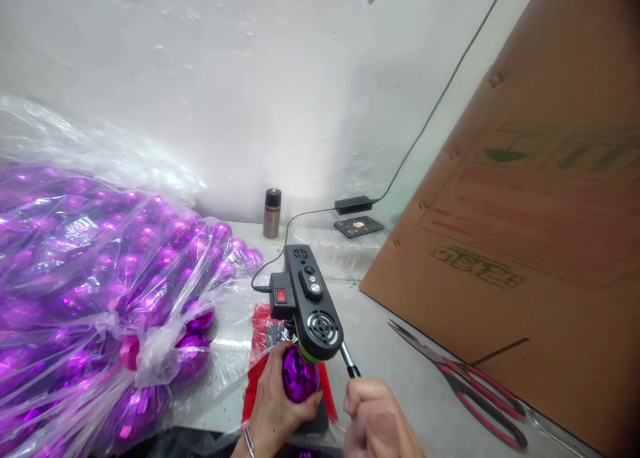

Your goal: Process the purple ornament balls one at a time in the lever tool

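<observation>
My left hand (274, 401) has its fingers wrapped round a shiny purple ball ornament (300, 376), which sits under the front end of a black benchtop machine (315, 305). The machine has round vents, knobs on top and a red switch on its side box. My right hand (381, 418) is closed on the lever handle (351, 361) that sticks out from the machine's front right. Red material (255, 371) shows beneath the machine's base. The ball's underside is hidden by my left hand.
A plastic bag of purple balls (140, 258) fills the left side. Red-handled scissors (480, 391) lie to the right, beside a large cardboard box (520, 205). Against the wall are a small bottle (272, 215), a power adapter (353, 205) with its cord, and a dark phone (359, 227).
</observation>
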A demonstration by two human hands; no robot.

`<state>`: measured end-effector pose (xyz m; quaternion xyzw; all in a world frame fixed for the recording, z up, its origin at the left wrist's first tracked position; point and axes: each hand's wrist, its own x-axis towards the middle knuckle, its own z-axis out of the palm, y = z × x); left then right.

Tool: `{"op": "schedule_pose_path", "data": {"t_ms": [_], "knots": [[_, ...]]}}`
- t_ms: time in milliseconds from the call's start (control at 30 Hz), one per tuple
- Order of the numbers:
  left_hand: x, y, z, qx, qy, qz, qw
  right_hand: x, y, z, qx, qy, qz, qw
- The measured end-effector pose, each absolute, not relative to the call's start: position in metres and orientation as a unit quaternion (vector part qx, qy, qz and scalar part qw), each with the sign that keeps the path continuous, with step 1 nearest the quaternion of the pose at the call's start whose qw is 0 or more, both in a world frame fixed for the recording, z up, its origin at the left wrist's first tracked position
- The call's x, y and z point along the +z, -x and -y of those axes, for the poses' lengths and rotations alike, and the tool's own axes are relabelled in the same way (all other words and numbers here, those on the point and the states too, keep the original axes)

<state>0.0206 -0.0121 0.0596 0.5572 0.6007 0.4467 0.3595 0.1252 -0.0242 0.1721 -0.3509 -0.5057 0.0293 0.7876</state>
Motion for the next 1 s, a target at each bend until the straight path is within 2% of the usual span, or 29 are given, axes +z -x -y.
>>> {"op": "schedule_pose_path", "data": {"t_ms": [367, 600, 767, 867, 1000], "knots": [[0.063, -0.023, 0.008, 0.447, -0.552, -0.603, 0.363, 0.182, -0.121, 0.020, 0.009, 0.336, 0.506, 0.795], [0.063, -0.025, 0.008, 0.446, -0.541, -0.612, 0.365, 0.171, -0.120, 0.021, 0.013, 0.334, 0.521, 0.785], [0.065, -0.018, 0.005, 0.448, -0.552, -0.593, 0.378, 0.200, -0.132, 0.022, 0.071, 0.358, 0.548, 0.753], [0.048, -0.013, 0.021, 0.474, -0.550, -0.581, 0.368, 0.218, -0.139, 0.025, 0.128, 0.398, 0.571, 0.707], [0.003, -0.014, 0.072, 0.534, -0.559, -0.576, 0.265, 0.215, -0.139, 0.030, 0.151, 0.396, 0.544, 0.724]]}}
